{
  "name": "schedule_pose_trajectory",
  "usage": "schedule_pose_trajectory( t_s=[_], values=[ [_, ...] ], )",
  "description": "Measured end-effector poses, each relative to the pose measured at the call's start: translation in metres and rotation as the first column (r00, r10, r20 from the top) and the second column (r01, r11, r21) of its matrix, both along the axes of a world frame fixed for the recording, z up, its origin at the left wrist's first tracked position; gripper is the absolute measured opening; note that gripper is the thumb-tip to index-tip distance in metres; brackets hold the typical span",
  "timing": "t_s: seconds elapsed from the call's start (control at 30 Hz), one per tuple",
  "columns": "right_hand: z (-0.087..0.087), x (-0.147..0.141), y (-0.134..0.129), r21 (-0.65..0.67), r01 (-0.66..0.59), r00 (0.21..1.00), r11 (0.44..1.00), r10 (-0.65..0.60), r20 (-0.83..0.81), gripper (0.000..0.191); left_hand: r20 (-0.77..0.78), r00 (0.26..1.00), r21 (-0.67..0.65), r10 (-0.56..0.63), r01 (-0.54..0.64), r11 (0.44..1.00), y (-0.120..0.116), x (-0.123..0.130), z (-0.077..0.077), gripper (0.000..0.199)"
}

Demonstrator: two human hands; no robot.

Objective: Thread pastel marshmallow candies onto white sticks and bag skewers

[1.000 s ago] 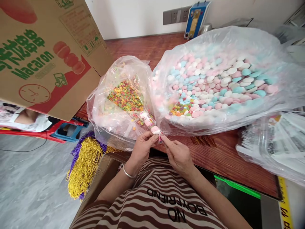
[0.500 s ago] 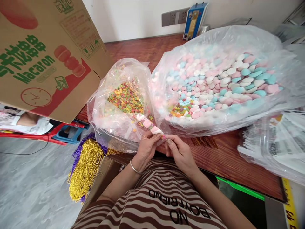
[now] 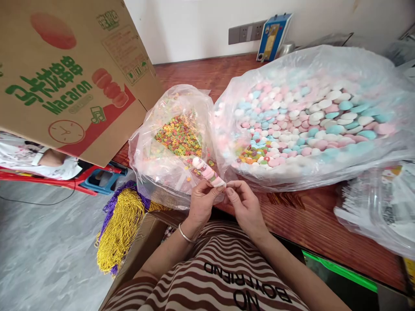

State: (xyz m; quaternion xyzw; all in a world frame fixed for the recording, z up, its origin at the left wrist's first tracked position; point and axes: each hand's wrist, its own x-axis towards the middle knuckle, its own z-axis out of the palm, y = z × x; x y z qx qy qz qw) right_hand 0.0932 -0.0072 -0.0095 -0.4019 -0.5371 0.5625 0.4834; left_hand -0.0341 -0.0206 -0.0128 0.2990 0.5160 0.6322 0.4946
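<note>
At the far left, a Macaron carton (image 3: 106, 47) stands tall, with another person's arm (image 3: 53, 157) showing just below it. Gold and purple bead strands (image 3: 121, 229) hang in a thick bunch near the table's front edge. Next comes a clear plastic bag (image 3: 142, 162) of tiny ring-shaped sweets, mostly orange, yellow and green. Over that bag's near right side, a slim candy packet (image 3: 207, 172) slants up and away from the worker's fingers. The left hand (image 3: 202, 201), a bangle at its wrist, grips the packet's lower end between thumb and fingers; the right hand (image 3: 244, 205) pinches at its very tip, touching the left. Further right, a bulging bag (image 3: 350, 56) holds pink, white and blue sweets, and beyond its near corner lie clear plastic sleeves (image 3: 379, 207).
</note>
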Motion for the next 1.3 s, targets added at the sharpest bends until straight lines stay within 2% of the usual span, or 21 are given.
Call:
schedule_pose_trajectory(
  t_s=[0.07, 0.13, 0.2, 0.27, 0.37, 0.43, 0.5, 0.6, 0.67, 0.73, 0.8, 0.87, 0.9, 0.93, 1.0, 1.1, 1.2, 1.3],
  values=[
    [0.004, -0.001, -0.002, 0.002, 0.007, 1.0, 1.0, -0.007, 0.005, 0.023, -0.002, 1.0, 0.008, 0.0, 0.0, 1.0, -0.001, -0.001, 0.0, 0.028],
    [0.007, -0.001, -0.002, -0.115, -0.117, 0.984, 0.986, 0.1, -0.147, 0.029, 0.03, 0.999, 0.012, -0.019, 0.018, 1.0, -0.002, -0.001, 0.0, 0.03],
    [0.009, 0.0, 0.0, -0.255, -0.314, 0.903, 0.914, 0.205, -0.379, 0.035, 0.092, 0.994, 0.013, -0.052, 0.051, 0.999, -0.002, -0.002, 0.001, 0.033],
    [0.01, 0.001, 0.001, -0.327, -0.479, 0.798, 0.815, 0.248, -0.549, 0.039, 0.154, 0.981, 0.003, -0.12, 0.121, 0.993, -0.002, -0.006, 0.004, 0.036],
    [0.011, 0.003, 0.0, -0.369, -0.603, 0.708, 0.707, 0.261, -0.657, 0.039, 0.207, 0.948, -0.043, -0.243, 0.257, 0.965, -0.001, -0.012, 0.01, 0.044],
    [0.011, 0.0, -0.003, -0.397, -0.618, 0.708, 0.679, 0.262, -0.656, 0.042, 0.209, 0.939, -0.075, -0.274, 0.295, 0.953, -0.002, -0.014, 0.012, 0.044],
    [0.01, -0.006, -0.006, -0.423, -0.583, 0.747, 0.694, 0.253, -0.614, 0.048, 0.185, 0.956, -0.085, -0.228, 0.246, 0.965, -0.004, -0.013, 0.011, 0.039],
    [0.005, -0.014, -0.008, -0.43, -0.465, 0.837, 0.773, 0.225, -0.499, 0.056, 0.148, 0.982, -0.065, -0.116, 0.126, 0.99, -0.006, -0.006, 0.006, 0.034],
    [0.002, -0.011, -0.009, -0.41, -0.377, 0.891, 0.831, 0.205, -0.404, 0.054, 0.145, 0.982, -0.048, -0.122, 0.13, 0.99, -0.004, -0.003, 0.003, 0.035],
    [-0.002, 0.005, -0.012, -0.303, -0.238, 0.964, 0.923, 0.186, -0.19, 0.041, 0.138, 0.98, -0.013, -0.142, 0.145, 0.989, 0.001, -0.005, 0.004, 0.034],
    [-0.007, 0.034, -0.017, -0.074, -0.062, 0.982, 0.995, 0.074, 0.173, 0.022, 0.108, 0.987, 0.035, -0.122, 0.119, 0.992, 0.007, -0.011, 0.007, 0.032],
    [-0.014, 0.071, -0.021, 0.13, 0.097, 0.853, 0.987, -0.15, 0.499, 0.017, 0.057, 0.995, 0.079, -0.081, 0.076, 0.994, 0.013, -0.019, 0.01, 0.03],
    [-0.019, 0.089, -0.022, 0.187, 0.197, 0.741, 0.962, -0.271, 0.614, 0.017, 0.028, 0.998, 0.096, -0.062, 0.059, 0.994, 0.014, -0.022, 0.01, 0.029],
    [-0.023, 0.106, -0.022, 0.23, 0.284, 0.604, 0.931, -0.36, 0.712, 0.018, 0.003, 0.999, 0.107, -0.048, 0.047, 0.993, 0.015, -0.024, 0.01, 0.029],
    [-0.031, 0.132, -0.018, 0.26, 0.384, 0.46, 0.886, -0.428, 0.778, 0.02, -0.03, 0.998, 0.1, -0.047, 0.05, 0.994, 0.014, -0.023, 0.007, 0.029],
    [-0.039, 0.147, -0.003, 0.27, 0.419, 0.365, 0.867, -0.433, 0.824, 0.02, -0.037, 0.996, 0.05, -0.084, 0.086, 0.995, 0.009, -0.015, 0.0, 0.03],
    [-0.044, 0.143, 0.013, 0.269, 0.402, 0.276, 0.875, -0.396, 0.876, 0.013, -0.034, 0.994, 0.027, -0.101, 0.102, 0.994, 0.005, -0.01, -0.004, 0.031],
    [-0.046, 0.14, 0.022, 0.263, 0.396, 0.28, 0.88, -0.388, 0.878, 0.012, -0.052, 0.995, 0.02, -0.079, 0.081, 0.997, 0.003, -0.014, -0.004, 0.031]
  ],
)
